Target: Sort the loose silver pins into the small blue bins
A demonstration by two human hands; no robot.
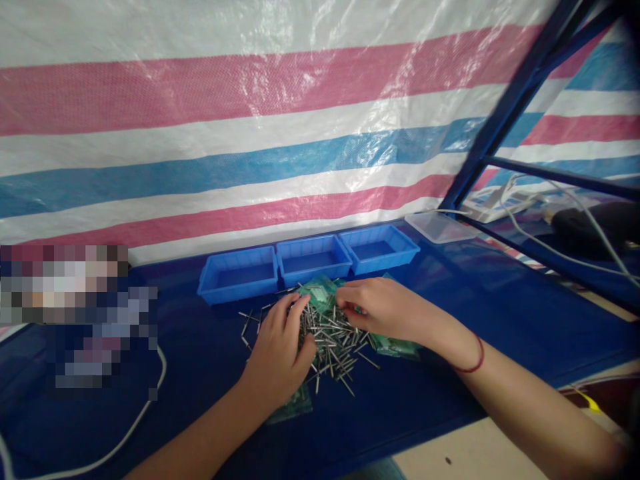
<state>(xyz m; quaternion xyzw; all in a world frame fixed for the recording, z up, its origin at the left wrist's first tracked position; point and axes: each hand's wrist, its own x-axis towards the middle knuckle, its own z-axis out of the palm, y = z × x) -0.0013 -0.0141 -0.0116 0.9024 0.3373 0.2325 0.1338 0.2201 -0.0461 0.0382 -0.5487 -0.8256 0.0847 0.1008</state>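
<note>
A heap of thin silvery metal pins (327, 343), like nails or rivets, lies loose in front of me on the blue tabletop. Over the heap's left side rests my left hand (280, 347), its fingers curved and apart from the thumb, with nothing visibly held. My right hand (380, 307) comes in from the right, fingers pinched at the edge of a green plastic packet (319, 291) on top of the pins. Another green packet (397, 347) lies partly under the right hand, and one more green packet (295, 405) sits below the left wrist.
Behind the heap stand three blue trays in a row: left tray (240, 273), middle tray (314, 259), right tray (380, 248). A clear plastic lid (440, 228) lies at the back right by a blue metal frame (505, 120). White cable (150, 393) runs along the left.
</note>
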